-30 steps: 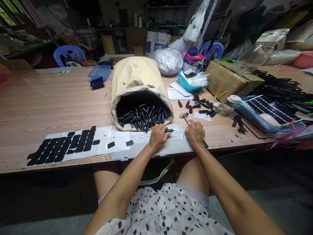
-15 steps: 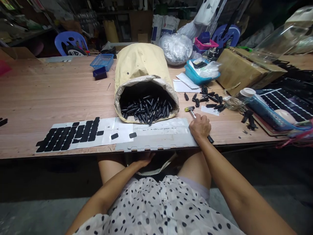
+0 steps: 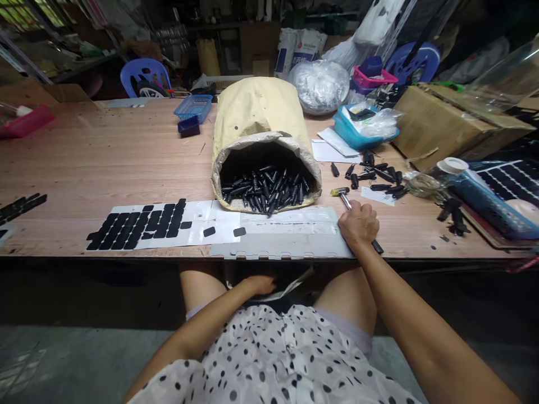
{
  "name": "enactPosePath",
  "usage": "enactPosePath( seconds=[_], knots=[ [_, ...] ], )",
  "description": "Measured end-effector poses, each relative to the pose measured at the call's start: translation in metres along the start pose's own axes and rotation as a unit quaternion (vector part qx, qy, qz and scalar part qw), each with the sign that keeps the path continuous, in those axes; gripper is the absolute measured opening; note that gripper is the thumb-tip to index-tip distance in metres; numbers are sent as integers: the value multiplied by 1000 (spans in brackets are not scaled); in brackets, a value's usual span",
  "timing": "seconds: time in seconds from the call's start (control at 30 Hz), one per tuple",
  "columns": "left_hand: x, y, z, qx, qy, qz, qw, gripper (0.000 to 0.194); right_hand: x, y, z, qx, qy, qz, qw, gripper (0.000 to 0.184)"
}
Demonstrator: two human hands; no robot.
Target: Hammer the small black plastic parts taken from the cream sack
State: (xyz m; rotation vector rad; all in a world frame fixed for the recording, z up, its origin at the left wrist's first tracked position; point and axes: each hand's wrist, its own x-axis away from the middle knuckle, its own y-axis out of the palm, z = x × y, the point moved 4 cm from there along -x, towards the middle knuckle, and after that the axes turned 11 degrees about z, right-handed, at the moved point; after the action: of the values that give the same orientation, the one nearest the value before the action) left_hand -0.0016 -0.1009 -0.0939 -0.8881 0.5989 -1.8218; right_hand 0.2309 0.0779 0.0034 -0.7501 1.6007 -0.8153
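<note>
My right hand (image 3: pixel 359 224) rests on the wooden table (image 3: pixel 105 163), closed round the handle of a small hammer (image 3: pixel 343 196) whose yellow head lies just beyond my knuckles. My left hand (image 3: pixel 260 285) is down below the table edge, between my knees, beside a pale bag or sheet (image 3: pixel 290 289) hanging there; its fingers are mostly hidden. A tan sack (image 3: pixel 261 120) lies on its side in front of me, its mouth full of black pen-like parts (image 3: pixel 265 193). A grey plastic strip (image 3: pixel 286 238) lies along the table edge between the sack and me.
A white sheet (image 3: pixel 160 224) with black oval stickers lies left of the strip. Loose black parts (image 3: pixel 374 177) are scattered to the right, near a cardboard box (image 3: pixel 438 123), a blue tray (image 3: pixel 362 126) and a blue basket (image 3: pixel 192 106). More black pieces (image 3: pixel 19 206) lie at far left.
My left hand, which held a black part on the strip a second ago, has dropped below the table edge to my lap. The right hand has kept its hold on the hammer.
</note>
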Motion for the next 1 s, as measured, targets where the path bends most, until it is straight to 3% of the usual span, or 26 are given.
enactPosePath(
  seconds=[0.07, 0.13, 0.2, 0.27, 0.33, 0.4, 0.43, 0.5, 0.67, 0.77, 0.9, 1.0],
  knots=[
    [11, -17, 26, -1, 72, -102, 992, 11, 0, 0, 0, 5, -4, -2, 1000, 33],
    [21, -48, 53, 34, 157, -188, 969, 14, 1, 1, 0, 7, -4, -6, 1000, 33],
    [18, -89, 71, 95, 183, -177, 962, 17, 1, 1, 0, 7, -3, -3, 1000, 33],
    [1, -133, 78, 115, 173, -69, 976, 18, 0, 1, -1, 5, -2, 2, 1000, 32],
    [-23, -170, 75, 89, 132, 102, 982, 18, 0, 1, -2, 3, -1, 3, 1000, 32],
    [-48, -196, 69, 37, 76, 258, 963, 17, 0, 0, -3, 1, 0, -1, 1000, 32],
    [-60, -203, 67, 11, 47, 307, 950, 16, -1, -1, -4, 1, 1, -5, 1000, 32],
    [-81, -207, 66, -33, 2, 343, 939, 14, -1, -2, -5, 2, 5, -11, 1000, 34],
    [-109, -197, 72, -115, -60, 295, 947, 22, -1, -5, -7, -2, 7, -18, 1000, 33],
    [-107, -195, 70, -127, -66, 282, 949, 19, -1, -4, -8, 2, 8, -23, 1000, 34],
    [-88, -199, 63, -108, -68, 367, 921, 15, -1, -3, -8, 5, 10, -27, 1000, 34],
    [-78, -183, 72, -63, -20, 383, 921, 15, -1, -1, -7, 6, 9, -25, 1000, 33]
  ],
)
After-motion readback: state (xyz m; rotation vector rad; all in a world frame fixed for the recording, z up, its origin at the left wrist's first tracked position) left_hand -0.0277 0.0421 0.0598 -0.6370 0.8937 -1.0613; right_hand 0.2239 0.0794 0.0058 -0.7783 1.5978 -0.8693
